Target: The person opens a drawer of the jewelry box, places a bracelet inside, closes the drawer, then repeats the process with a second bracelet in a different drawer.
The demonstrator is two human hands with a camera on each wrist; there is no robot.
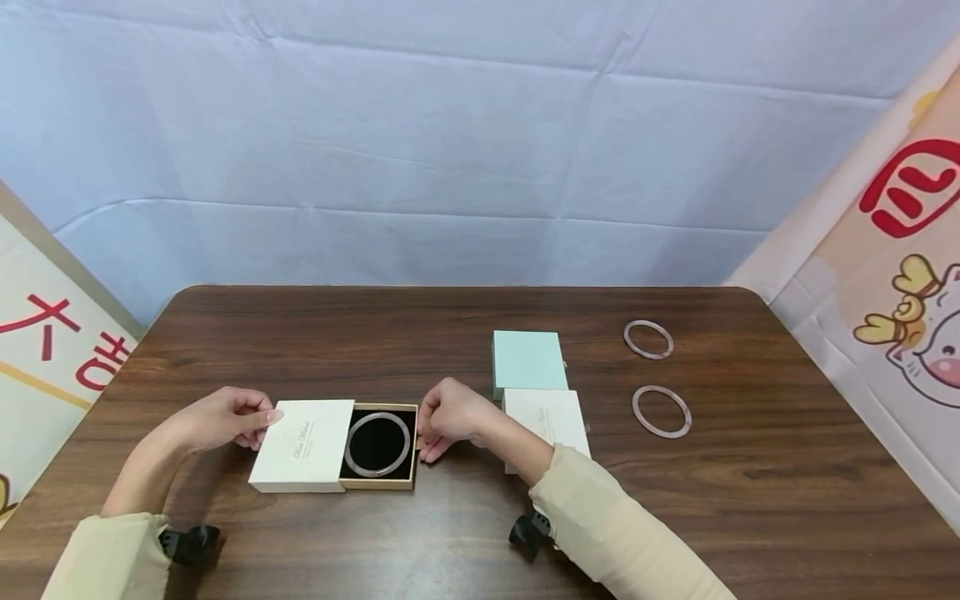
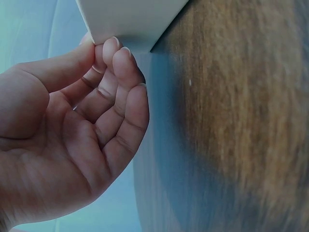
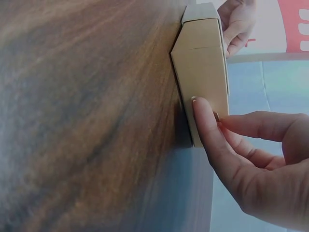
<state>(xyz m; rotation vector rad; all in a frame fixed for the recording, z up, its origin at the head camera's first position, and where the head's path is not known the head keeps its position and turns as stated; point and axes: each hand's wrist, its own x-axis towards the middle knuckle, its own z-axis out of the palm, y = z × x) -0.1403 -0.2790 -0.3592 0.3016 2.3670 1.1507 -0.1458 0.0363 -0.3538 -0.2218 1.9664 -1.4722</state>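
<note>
In the head view a white box sleeve (image 1: 303, 446) lies left of centre, its tan-edged drawer (image 1: 378, 484) partly out toward the right. Inside, on the black lining, rests a pale bangle (image 1: 375, 472). My left hand (image 1: 221, 419) grips the sleeve at its left end, thumb on the top edge and fingertips against the end wall (image 2: 137, 24). At the opposite end my right hand (image 1: 453, 412) pinches a small brown pull tab (image 3: 217, 116) between thumb and fingers. One fingertip touches the drawer's front face in the right wrist view.
Right of centre, a mint-green box (image 1: 528, 360) stands behind a second white box (image 1: 551, 417), which my right forearm partly covers. Two more pale bangles, a far one (image 1: 651, 356) and a nearer one (image 1: 670, 434), lie farther right on the brown wooden table (image 1: 750, 500).
</note>
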